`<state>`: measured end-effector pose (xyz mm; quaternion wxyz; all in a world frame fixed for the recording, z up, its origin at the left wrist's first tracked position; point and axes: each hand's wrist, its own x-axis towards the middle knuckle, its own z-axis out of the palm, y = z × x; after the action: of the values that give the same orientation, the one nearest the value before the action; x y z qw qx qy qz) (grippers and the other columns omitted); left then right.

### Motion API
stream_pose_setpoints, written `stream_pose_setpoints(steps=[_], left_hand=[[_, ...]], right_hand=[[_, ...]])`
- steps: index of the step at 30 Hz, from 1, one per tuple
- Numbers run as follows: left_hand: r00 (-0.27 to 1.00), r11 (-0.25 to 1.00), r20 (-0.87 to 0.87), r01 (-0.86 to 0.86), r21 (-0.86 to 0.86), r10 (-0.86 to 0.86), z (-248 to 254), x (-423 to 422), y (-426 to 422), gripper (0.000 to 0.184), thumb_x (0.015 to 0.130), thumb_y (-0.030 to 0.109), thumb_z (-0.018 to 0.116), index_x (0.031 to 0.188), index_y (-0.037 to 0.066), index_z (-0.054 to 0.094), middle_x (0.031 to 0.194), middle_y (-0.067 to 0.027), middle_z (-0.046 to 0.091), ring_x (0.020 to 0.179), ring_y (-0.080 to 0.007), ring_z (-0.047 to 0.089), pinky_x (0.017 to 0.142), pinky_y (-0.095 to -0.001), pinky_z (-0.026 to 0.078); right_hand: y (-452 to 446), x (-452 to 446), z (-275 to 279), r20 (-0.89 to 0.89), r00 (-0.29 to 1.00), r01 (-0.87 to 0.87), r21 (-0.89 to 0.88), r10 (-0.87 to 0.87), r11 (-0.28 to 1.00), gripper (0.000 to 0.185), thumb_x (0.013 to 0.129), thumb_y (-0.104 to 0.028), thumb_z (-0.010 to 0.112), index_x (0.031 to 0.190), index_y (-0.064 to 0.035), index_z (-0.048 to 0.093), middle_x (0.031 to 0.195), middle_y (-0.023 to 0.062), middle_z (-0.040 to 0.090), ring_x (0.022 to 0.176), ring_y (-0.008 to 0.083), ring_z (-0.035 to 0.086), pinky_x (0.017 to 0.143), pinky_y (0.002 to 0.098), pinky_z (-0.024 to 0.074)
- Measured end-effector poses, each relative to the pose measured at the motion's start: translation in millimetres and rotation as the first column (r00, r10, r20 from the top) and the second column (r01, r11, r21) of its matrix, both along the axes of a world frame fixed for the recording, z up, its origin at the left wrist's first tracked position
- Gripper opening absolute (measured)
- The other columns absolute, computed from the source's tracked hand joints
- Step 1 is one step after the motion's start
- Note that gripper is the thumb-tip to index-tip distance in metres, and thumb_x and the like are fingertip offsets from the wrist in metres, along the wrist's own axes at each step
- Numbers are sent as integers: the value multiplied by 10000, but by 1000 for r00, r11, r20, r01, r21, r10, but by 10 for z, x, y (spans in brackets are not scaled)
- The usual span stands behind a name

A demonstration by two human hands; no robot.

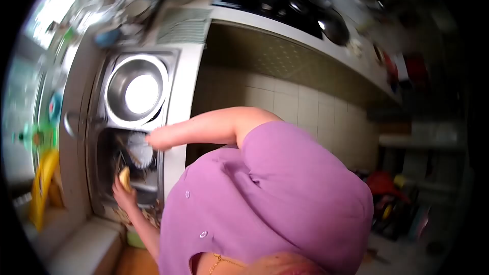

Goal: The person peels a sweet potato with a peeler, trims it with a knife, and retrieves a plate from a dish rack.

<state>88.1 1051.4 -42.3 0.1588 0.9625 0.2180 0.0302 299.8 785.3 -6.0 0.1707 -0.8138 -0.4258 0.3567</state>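
Observation:
A yellow sponge-like piece (pixel 125 179) is held in my left hand (pixel 123 194), low in the dark sink basin. My right hand (pixel 157 138) is at the basin's edge by the counter, its fingers closed against the rim of a clear or whitish dish (pixel 140 150). This dish lies tilted in the basin, and blur hides its exact shape. Thin stick-like utensils, too blurred to name, are beside it. In the adjoining basin sits a large round steel bowl (pixel 136 90) with a bright reflection inside.
The faucet (pixel 71 124) is on the window side. A green bottle (pixel 43 136) and a yellow object (pixel 45 186) stand along the sill. A ribbed mat (pixel 184 25) and bowls (pixel 108 37) lie beyond the steel bowl. Farther along is a black stove (pixel 265 7) with pans.

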Motion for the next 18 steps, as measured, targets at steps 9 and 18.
stream_pose_setpoints(steps=[9, 18], left_hand=[[767, 92, -119, -225, -970, 631, 430, -172, 25, 762, 718, 108, 724, 1386, 134, 357, 1307, -116, 488, 1127, -314, 536, 948, -380, 464], [912, 382, 165, 9, -924, 375, 651, -276, -618, 710, 738, 180, 748, 1347, 129, 387, 1213, -109, 531, 1062, -292, 565, 855, -422, 514]], right_hand=[[-875, -42, 789, -487, 873, 68, 63, -29, 996, 306, 883, -272, 532, 1098, -62, 586, 951, 198, 646, 896, 369, 617, 790, 466, 481], [-1510, 110, 743, -649, 761, 219, 253, -3, 942, 242, 864, -257, 556, 945, -31, 588, 786, 86, 609, 604, 205, 554, 527, 361, 481]])
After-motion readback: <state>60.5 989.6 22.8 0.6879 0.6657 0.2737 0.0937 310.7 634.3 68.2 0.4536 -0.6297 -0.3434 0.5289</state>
